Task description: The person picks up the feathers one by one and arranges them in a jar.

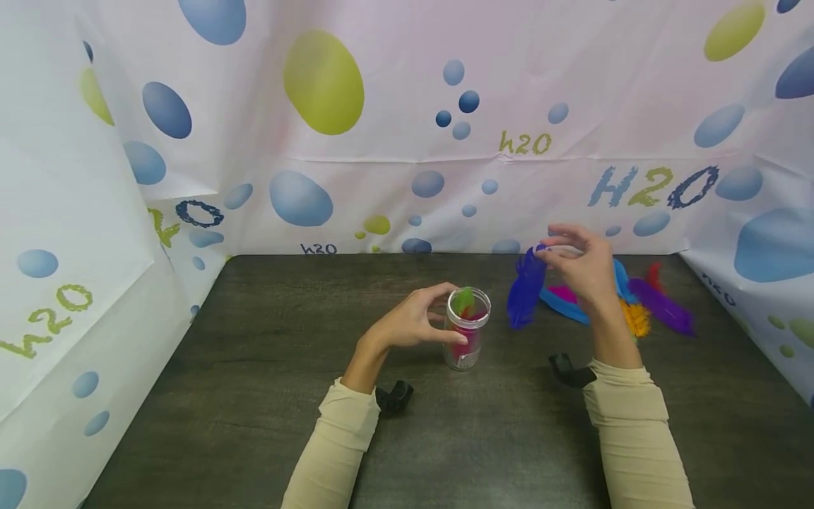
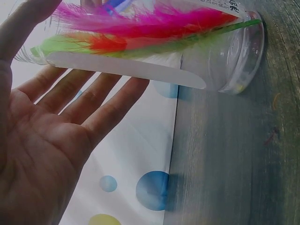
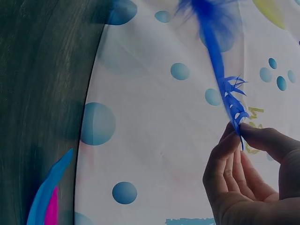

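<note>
Head view: the left hand (image 1: 410, 318) braces an upright clear jar (image 1: 472, 331) between thumb and fingers, best held steady; farther off, the right hand (image 1: 581, 265) pinches a blue feather (image 1: 524, 290) by its quill end, where a light grip should spare the barbs. Behind that wrist lie loose feathers (image 1: 661, 305).

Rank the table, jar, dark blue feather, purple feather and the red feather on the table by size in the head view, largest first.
1. Table
2. Jar
3. Dark blue feather and purple feather: too alike to rank
4. Red feather, judging by what shows
</note>
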`<state>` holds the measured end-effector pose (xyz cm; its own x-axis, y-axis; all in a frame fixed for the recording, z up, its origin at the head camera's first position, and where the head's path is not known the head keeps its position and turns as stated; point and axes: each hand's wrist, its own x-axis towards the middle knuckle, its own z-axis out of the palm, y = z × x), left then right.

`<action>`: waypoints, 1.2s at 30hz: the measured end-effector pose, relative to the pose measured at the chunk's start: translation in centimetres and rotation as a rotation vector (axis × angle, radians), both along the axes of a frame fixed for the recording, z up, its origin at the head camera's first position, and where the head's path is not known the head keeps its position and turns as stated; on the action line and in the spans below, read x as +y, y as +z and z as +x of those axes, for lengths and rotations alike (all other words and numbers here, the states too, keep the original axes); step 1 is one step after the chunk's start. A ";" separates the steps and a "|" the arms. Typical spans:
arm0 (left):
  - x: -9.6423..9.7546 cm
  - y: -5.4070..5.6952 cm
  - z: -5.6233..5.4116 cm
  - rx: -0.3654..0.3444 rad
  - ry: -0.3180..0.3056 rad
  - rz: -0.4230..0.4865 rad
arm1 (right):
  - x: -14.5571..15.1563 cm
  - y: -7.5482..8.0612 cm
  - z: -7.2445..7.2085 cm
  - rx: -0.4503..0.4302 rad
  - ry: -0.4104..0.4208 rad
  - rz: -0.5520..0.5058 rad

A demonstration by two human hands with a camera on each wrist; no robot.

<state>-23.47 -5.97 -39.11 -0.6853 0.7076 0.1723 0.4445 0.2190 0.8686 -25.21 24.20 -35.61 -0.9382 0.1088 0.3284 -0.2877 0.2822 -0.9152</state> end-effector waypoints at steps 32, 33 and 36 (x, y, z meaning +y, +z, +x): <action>0.0 -0.1 0.1 0.001 -0.011 0.009 | -0.7 3.3 2.8 -0.040 0.015 -0.164; 0.0 -0.1 0.1 -0.001 -0.011 0.009 | -0.7 3.5 3.0 -0.036 0.011 -0.163; 0.0 -0.1 0.1 -0.002 -0.013 0.009 | -0.8 3.9 3.3 -0.018 0.001 -0.176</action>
<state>-23.39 -6.00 -39.20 -0.6767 0.7146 0.1773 0.4453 0.2054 0.8715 -21.87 23.39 -31.75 -0.9439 0.1620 0.2878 -0.2713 0.1165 -0.9554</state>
